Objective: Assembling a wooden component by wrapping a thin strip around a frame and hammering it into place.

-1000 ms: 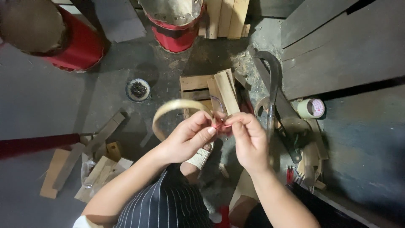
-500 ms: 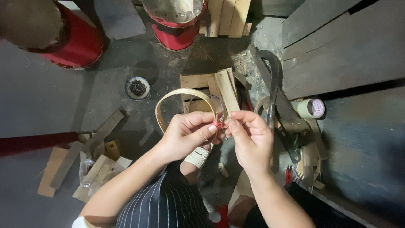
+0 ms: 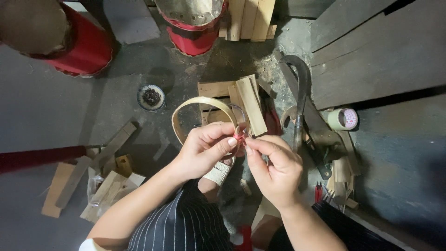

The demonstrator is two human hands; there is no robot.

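My left hand point(image 3: 204, 149) grips a thin pale wooden strip bent into a hoop point(image 3: 197, 105), pinching it where the ends meet. My right hand point(image 3: 274, 167) is beside it, fingertips closed on a thin red tie point(image 3: 240, 137) at that same joint. Both hands meet over my lap, above a small stack of wooden blocks point(image 3: 234, 100) on the floor. A white band is partly hidden under my left hand.
A curved sickle point(image 3: 299, 100) and other tools lie right of my hands, with a roll of tape point(image 3: 344, 119) beyond. Red drums point(image 3: 79, 46) stand at the top. A small round dish point(image 3: 151, 96) and scattered wood offcuts point(image 3: 100, 179) lie on the left.
The hoop and both hands have shifted slightly; the fingers keep working at the joint with the red tie.
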